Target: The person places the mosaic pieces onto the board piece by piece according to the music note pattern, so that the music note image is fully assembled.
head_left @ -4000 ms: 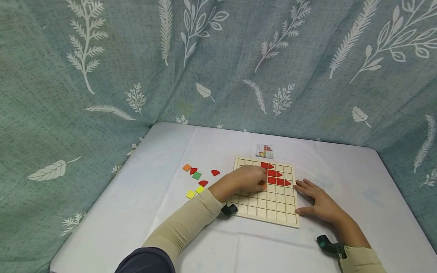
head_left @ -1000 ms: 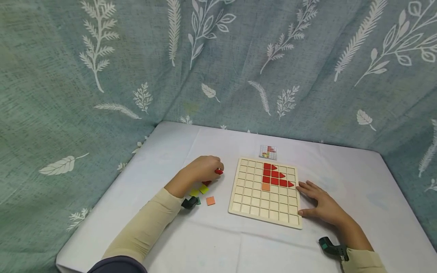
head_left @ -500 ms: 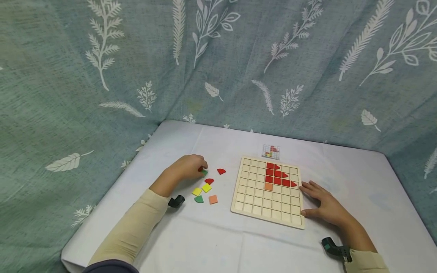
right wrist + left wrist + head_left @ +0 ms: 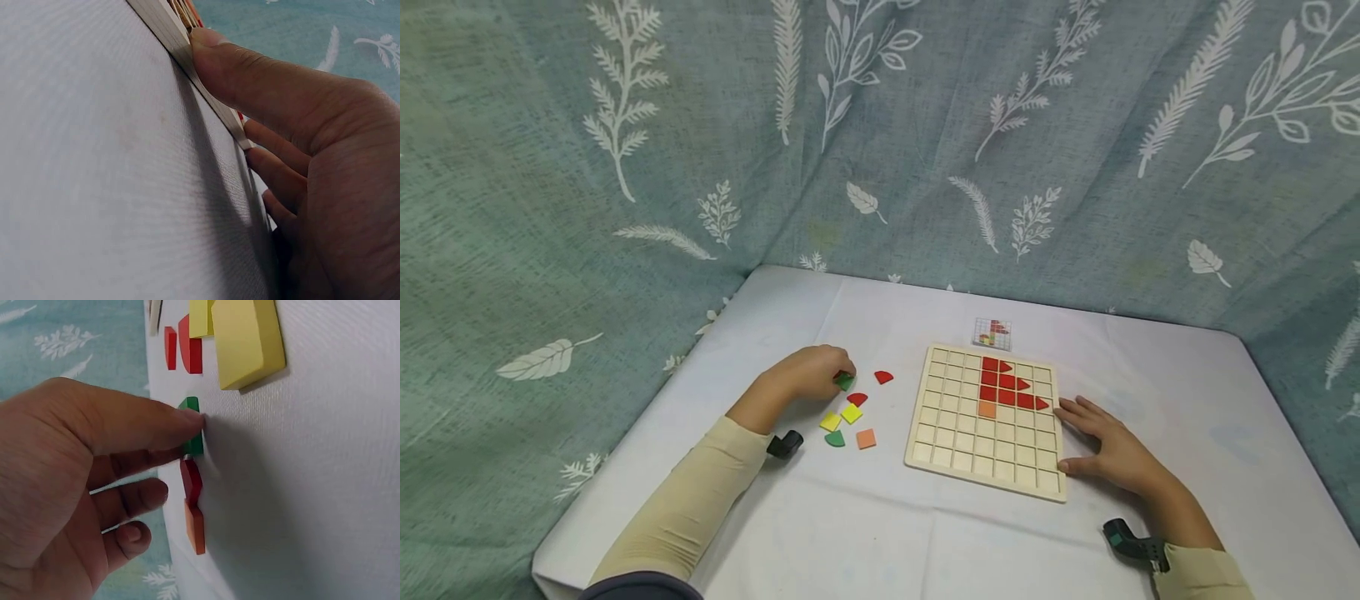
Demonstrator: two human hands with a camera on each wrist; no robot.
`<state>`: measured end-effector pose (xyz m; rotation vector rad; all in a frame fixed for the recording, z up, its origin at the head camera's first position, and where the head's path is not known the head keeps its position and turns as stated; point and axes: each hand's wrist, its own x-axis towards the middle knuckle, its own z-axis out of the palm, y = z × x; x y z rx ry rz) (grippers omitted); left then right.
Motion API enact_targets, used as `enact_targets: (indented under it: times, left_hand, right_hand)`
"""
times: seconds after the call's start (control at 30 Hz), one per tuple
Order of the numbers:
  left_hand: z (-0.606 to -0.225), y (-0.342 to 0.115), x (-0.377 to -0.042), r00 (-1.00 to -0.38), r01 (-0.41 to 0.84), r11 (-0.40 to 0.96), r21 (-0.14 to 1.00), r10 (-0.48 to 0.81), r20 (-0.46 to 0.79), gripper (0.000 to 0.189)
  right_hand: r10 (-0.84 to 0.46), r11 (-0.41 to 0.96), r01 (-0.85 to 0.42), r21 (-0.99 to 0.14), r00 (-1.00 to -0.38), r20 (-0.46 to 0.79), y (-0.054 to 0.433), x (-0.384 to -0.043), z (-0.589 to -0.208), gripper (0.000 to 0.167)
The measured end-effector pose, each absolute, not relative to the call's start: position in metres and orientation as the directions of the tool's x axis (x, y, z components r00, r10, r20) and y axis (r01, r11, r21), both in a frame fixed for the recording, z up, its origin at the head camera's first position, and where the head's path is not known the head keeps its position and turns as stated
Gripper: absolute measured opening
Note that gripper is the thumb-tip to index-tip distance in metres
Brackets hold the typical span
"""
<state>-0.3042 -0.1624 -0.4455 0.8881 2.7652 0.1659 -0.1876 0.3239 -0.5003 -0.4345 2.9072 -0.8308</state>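
At the loose pieces left of the board, my left hand [image 4: 812, 372] pinches a green square tile [image 4: 194, 447] between thumb and forefinger, close over the white cloth. The left wrist view has a red piece [image 4: 192, 482] and an orange tile [image 4: 195, 528] just past it; in the head view the hand covers them. My right hand [image 4: 1108, 450] rests against the right edge of the wooden grid board [image 4: 955, 457], thumb and fingertips touching its rim. Three rows of red tiles [image 4: 1006, 396] with pointed right ends lie on the board, above one orange tile [image 4: 987, 409].
Between left hand and board lie two red quarter-round pieces [image 4: 883, 377], two yellow tiles [image 4: 852, 412], a green quarter-round piece [image 4: 835, 438] and an orange tile [image 4: 866, 438]. A small pattern card [image 4: 992, 333] lies behind the board. A leaf-patterned curtain [image 4: 880, 167] surrounds the table.
My left hand has left the orange tile on the board, moved left past the red quarter-round pieces, and now grips the green tile. The right hand stays at the board's edge.
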Motion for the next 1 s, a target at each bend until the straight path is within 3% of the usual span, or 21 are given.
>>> enact_targets:
  times: [0.57,1.0]
  left_hand:
    - [-0.441,-0.154,-0.308,-0.818,0.520,0.839,0.157,0.543,-0.190,0.019]
    - [-0.435,-0.106,-0.300,-0.705,0.686,0.712,0.149,0.701,-0.106,0.019]
  right_hand:
    - [-0.296,0.804,-0.255,-0.538,-0.955,0.010,0.322,-0.189,-0.504,0.094]
    - [-0.291,0.807,-0.256,-0.532,-0.957,0.019,0.323,-0.188,-0.503,0.093]
